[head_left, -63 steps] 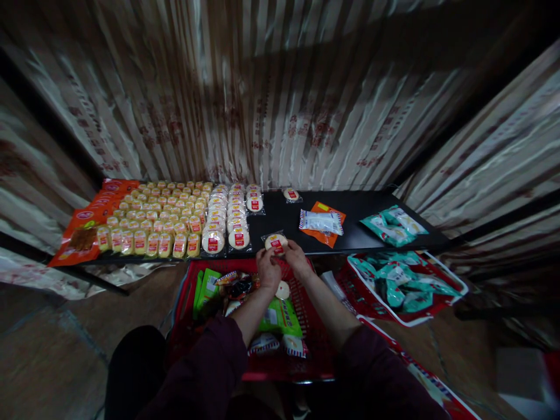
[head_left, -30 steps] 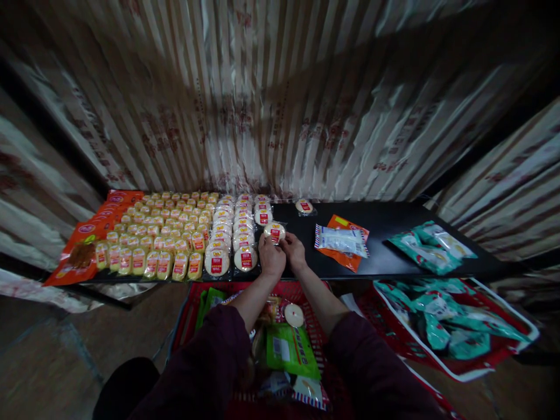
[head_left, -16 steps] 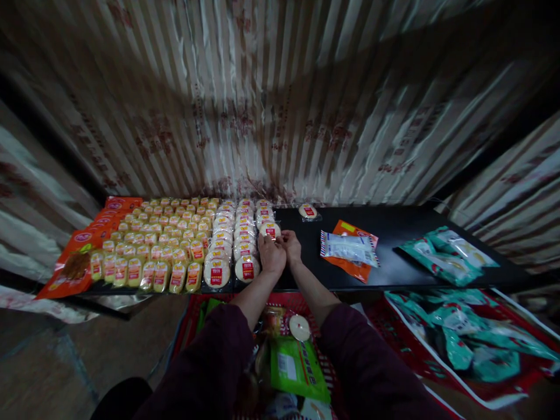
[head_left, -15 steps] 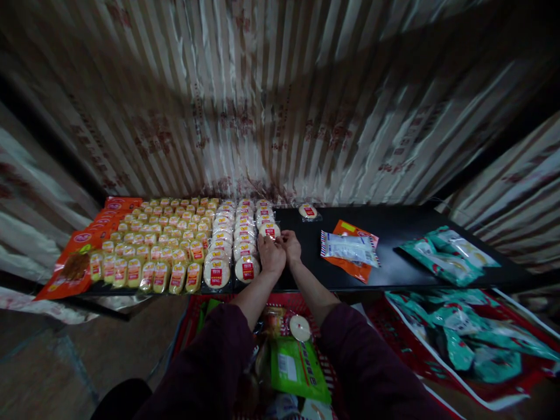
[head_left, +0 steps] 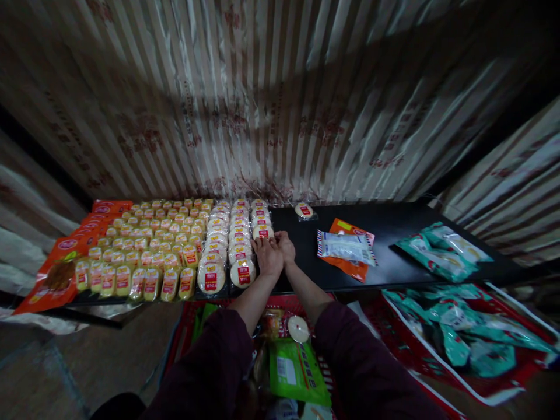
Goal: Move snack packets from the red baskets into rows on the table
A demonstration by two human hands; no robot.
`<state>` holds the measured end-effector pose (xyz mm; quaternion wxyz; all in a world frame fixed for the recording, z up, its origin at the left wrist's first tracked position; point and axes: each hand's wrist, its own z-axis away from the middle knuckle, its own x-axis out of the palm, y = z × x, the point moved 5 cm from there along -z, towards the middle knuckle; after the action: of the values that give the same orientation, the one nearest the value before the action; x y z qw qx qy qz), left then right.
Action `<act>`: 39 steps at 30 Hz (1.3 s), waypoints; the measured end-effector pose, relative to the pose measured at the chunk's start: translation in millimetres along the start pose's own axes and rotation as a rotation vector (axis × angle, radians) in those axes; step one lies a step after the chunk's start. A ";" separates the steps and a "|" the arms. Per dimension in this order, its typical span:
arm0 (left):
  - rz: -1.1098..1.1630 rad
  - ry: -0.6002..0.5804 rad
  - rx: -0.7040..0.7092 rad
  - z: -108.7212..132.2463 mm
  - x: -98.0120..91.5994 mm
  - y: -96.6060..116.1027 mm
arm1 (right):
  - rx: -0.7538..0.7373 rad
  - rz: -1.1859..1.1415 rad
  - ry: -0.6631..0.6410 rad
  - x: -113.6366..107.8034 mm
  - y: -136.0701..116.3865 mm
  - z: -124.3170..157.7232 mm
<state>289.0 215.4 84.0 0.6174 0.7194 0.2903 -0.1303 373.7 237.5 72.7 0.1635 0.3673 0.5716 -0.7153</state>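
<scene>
Both my hands rest on the black shelf (head_left: 385, 227) at a round packaged cake with a red label (head_left: 262, 232). My left hand (head_left: 267, 257) lies over its near edge with fingers curled on the wrapper. My right hand (head_left: 285, 247) pinches the same wrapper from the right side. The cake sits at the front of the third column of round cakes (head_left: 240, 245). To their left lie rows of small yellow packaged snacks (head_left: 149, 245).
One single round cake (head_left: 303, 210) lies at the back of the shelf. An orange pouch with a white packet on it (head_left: 345, 248) and teal packets (head_left: 441, 248) lie to the right. A red basket (head_left: 301, 361) of goods stands below my arms, another with teal packets (head_left: 464, 338) at right.
My hands lifted the round cake from over the red basket, carried it forward and left, and lowered it onto the shelf beside the cake columns.
</scene>
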 end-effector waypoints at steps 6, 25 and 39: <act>-0.080 0.010 0.021 0.3 -0.7 1.8 | -0.024 -0.001 0.016 1.0 1.8 -1.4; -0.052 -0.070 0.083 27.3 3.3 14.6 | -0.310 0.222 0.330 -38.6 24.9 -46.7; -0.138 -0.252 0.141 43.0 18.3 15.6 | -0.161 0.702 -0.049 -47.8 16.8 -83.5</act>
<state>320.0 177.6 78.0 0.5865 0.7173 0.2495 -0.2814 445.4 302.0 88.7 0.4413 0.5098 0.4612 -0.5768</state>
